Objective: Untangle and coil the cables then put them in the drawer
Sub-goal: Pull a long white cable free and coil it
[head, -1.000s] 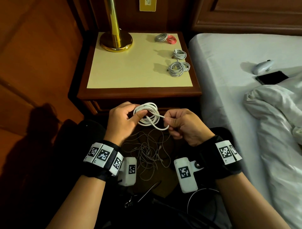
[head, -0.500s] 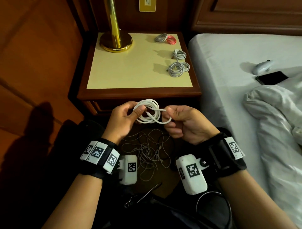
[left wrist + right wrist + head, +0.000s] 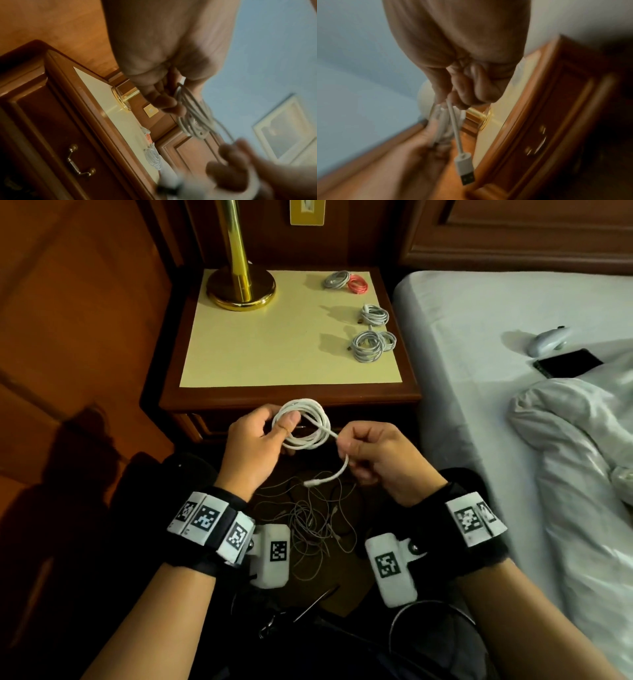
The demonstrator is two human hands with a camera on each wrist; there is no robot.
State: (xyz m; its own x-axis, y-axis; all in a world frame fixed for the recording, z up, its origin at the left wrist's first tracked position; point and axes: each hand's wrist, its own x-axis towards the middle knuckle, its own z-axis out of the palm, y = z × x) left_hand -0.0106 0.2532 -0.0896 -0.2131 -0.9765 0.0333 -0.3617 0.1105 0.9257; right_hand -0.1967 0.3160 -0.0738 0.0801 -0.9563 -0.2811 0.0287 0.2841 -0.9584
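Here, a brass lamp (image 3: 239, 282) is seen at the far left of the nightstand (image 3: 291, 395), with finished coils (image 3: 371, 345) laid along its right side. Just in front of the nightstand, the white cable (image 3: 303, 428) is held coiled by the left hand (image 3: 255, 440), thumb pressed over the loops. Its loose end is pinched by the right hand (image 3: 380, 457), the USB plug (image 3: 465, 171) left dangling. Tangled cords (image 3: 315, 515) are spread on the floor below. At the right, a bed (image 3: 513, 313) is seen.
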